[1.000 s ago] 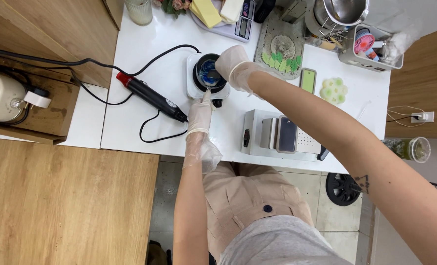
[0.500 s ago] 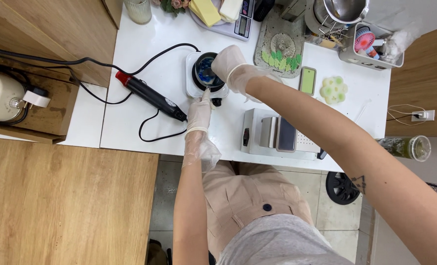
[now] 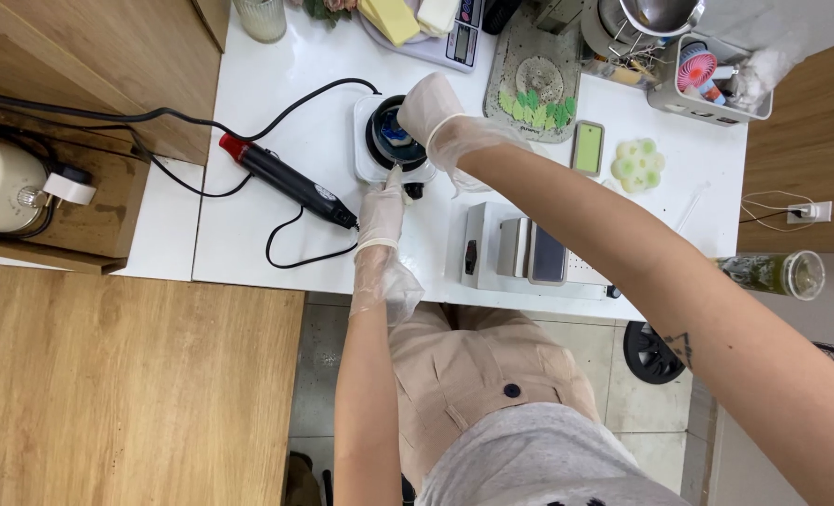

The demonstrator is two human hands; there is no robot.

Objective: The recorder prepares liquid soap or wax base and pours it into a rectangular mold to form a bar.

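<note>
From the head view: a small dark pot (image 3: pixel 396 139) with blue stuff inside, sitting on a white square base (image 3: pixel 368 159) on the white surface (image 3: pixel 276 103). Right hand (image 3: pixel 433 108) in a thin glove, fingers curled over the pot's rim. Left hand (image 3: pixel 381 211), gloved too, fingers pinching a thin stick (image 3: pixel 394 175) dipped at the pot's edge. Probably light, slippery and maybe hot; best held at the rim. Black heat gun (image 3: pixel 290 180) lying just beside.

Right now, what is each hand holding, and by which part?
The right hand grips the rim of the dark round pot. The left hand pinches a small pale stick by its lower end.
</note>
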